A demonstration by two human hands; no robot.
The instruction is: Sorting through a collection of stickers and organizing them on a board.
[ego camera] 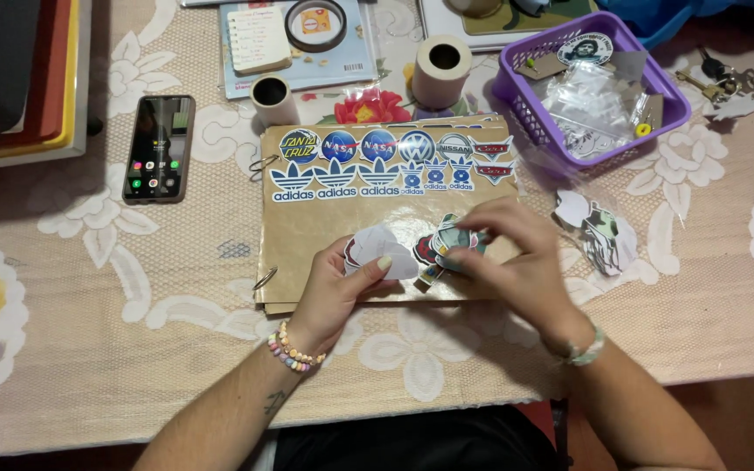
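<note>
Stickers in hand: we see a small stack of cut-out stickers held over the lower middle of the brown ring-bound album, near the centre of the view
Left hand: our left hand comes in from 7 o'clock, thumb on top of a white sticker backing, fingers curled under and gripping the stack
Right hand: our right hand comes in from 5 o'clock, fingertips pinched on the coloured sticker at the stack's right edge
Album page: a row of round and logo stickers runs along its upper edge, at 12 o'clock from the hands
Loose stickers: a clear bag of stickers lies at 3 o'clock, just beside the album
Basket: a purple basket with plastic bags stands at 1 o'clock
Tape rolls: two paper rolls stand at 12 o'clock beyond the album
Phone: a phone lies at 10 o'clock, well apart, on the lace tablecloth
</note>
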